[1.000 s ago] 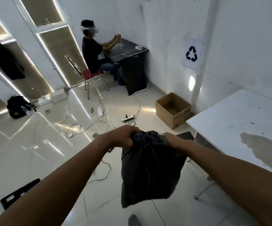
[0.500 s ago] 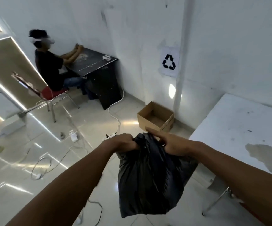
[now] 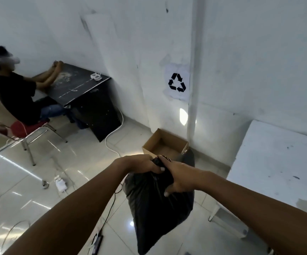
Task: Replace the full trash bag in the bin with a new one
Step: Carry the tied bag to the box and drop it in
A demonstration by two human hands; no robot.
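Observation:
A full black trash bag hangs in the air in front of me, above the tiled floor. My left hand grips its bunched neck from the left. My right hand clasps the neck from the right, fingers wrapped over the top of the bag. Just beyond my hands an open cardboard box sits on the floor against the wall, under a recycling sign. No bin is in view.
A white table stands at the right. At the back left a person sits on a red chair at a black desk. Cables and a power strip lie across the floor.
The view has swung right and nearer to the cardboard box. My right hand has closed down over the bag's neck, and both hands now grip it close together.

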